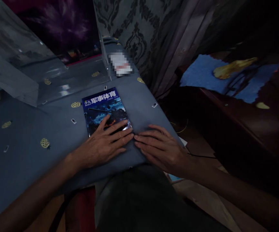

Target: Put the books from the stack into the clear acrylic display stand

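A closed book (103, 104) with a dark blue, pictorial cover and white Chinese title letters lies on the cloth-covered table (59, 129). My left hand (105, 141) rests palm down across its lower part, fingers spread and pointing right, hiding the bottom of the cover. Just right of the book, my right hand (161, 146) lies on the cloth near the table's edge, fingers stretched out toward the left. The fingertips of both hands nearly meet; whether they touch I cannot tell. Neither hand grasps anything.
Behind the book stands a clear plastic panel (81, 71) with a purple picture (64, 29) beyond it. A blurred-out white and red item (120, 63) sits at the back. On the right, a dark red piece of furniture (250, 119) carries a blue cloth (199, 74) and a yellowish object (226, 71).
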Demonstrator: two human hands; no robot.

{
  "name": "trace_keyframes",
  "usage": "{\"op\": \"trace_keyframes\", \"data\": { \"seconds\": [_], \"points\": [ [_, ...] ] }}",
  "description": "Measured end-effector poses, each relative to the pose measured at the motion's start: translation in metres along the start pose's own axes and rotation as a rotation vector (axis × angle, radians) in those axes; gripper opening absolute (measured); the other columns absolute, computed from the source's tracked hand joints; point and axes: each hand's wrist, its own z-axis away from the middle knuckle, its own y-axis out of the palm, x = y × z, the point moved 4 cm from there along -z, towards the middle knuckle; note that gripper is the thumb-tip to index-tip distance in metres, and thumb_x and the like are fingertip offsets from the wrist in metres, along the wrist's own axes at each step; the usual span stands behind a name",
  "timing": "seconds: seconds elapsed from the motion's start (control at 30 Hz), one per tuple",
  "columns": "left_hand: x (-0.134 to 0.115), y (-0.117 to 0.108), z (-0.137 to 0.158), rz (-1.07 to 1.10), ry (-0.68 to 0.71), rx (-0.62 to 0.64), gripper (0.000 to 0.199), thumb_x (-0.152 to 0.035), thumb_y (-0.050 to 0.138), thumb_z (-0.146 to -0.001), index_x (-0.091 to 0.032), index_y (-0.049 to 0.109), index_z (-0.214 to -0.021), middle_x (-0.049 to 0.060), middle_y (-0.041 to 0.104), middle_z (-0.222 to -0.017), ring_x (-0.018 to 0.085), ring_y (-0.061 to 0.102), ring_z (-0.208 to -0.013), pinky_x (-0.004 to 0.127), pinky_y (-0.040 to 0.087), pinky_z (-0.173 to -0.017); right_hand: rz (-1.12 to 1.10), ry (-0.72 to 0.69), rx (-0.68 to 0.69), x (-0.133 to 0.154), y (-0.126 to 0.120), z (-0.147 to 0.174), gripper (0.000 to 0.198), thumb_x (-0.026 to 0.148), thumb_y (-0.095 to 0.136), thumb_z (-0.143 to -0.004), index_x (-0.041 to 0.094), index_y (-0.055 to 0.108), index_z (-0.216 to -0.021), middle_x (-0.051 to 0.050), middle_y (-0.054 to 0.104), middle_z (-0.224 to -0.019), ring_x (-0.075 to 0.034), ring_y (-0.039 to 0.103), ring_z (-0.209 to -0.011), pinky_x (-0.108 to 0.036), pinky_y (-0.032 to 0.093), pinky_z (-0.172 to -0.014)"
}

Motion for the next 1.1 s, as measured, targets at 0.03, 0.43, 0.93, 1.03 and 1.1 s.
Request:
{"op": "trace_keyframes", "data": {
  "seconds": [0.03,0.43,0.93,1.03,1.1],
  "points": [
    [-0.001,0.000,0.001,-0.007,0.005,-0.005,0.047,-0.026,0.052,-0.103,-0.023,0.046,-0.150,0.008,0.059,-0.147,0.026,0.041,-0.148,0.062,0.015,-0.126,-0.008,-0.009,-0.003,-0.001,0.001,0.001,0.025,0.014,0.057,-0.097,0.019,0.070,-0.118,-0.007,0.078,-0.113,-0.022,0.068,-0.107,-0.052,0.051,-0.104],
    [0.004,-0.002,-0.007,-0.005,-0.040,0.042,0.046,-0.042,0.041,-0.107,-0.016,0.054,-0.142,0.011,0.059,-0.147,0.026,0.044,-0.145,0.059,0.019,-0.125,-0.109,0.027,-0.020,-0.001,-0.009,-0.008,0.023,0.014,0.057,-0.097,0.020,0.072,-0.114,-0.008,0.078,-0.111,-0.023,0.069,-0.108,-0.051,0.054,-0.102],
    [0.042,-0.007,-0.025,-0.033,-0.251,-0.005,0.046,-0.044,0.041,-0.106,-0.017,0.054,-0.141,0.014,0.058,-0.147,0.026,0.041,-0.147,0.059,0.024,-0.123,-0.258,0.045,-0.014,-0.007,-0.018,-0.027,0.020,0.013,0.054,-0.099,0.017,0.071,-0.108,-0.007,0.078,-0.098,-0.018,0.073,-0.093,-0.043,0.056,-0.102],
    [0.053,-0.010,-0.009,-0.124,-0.366,-0.121,0.045,-0.039,0.040,-0.106,-0.018,0.050,-0.145,0.015,0.050,-0.154,0.027,0.037,-0.150,0.060,0.026,-0.122,-0.266,0.082,-0.026,-0.016,-0.016,-0.039,0.023,0.015,0.051,-0.101,0.018,0.072,-0.111,-0.009,0.077,-0.099,-0.018,0.073,-0.095,-0.036,0.060,-0.092],
    [0.065,-0.012,0.007,-0.211,-0.527,-0.218,0.047,-0.039,0.041,-0.105,-0.016,0.047,-0.147,0.019,0.047,-0.155,0.032,0.037,-0.149,0.061,0.030,-0.119,-0.192,0.131,-0.010,-0.026,-0.006,-0.046,0.026,0.019,0.051,-0.101,0.019,0.071,-0.118,-0.012,0.075,-0.113,-0.021,0.071,-0.105,-0.039,0.060,-0.093]
  ]
}}
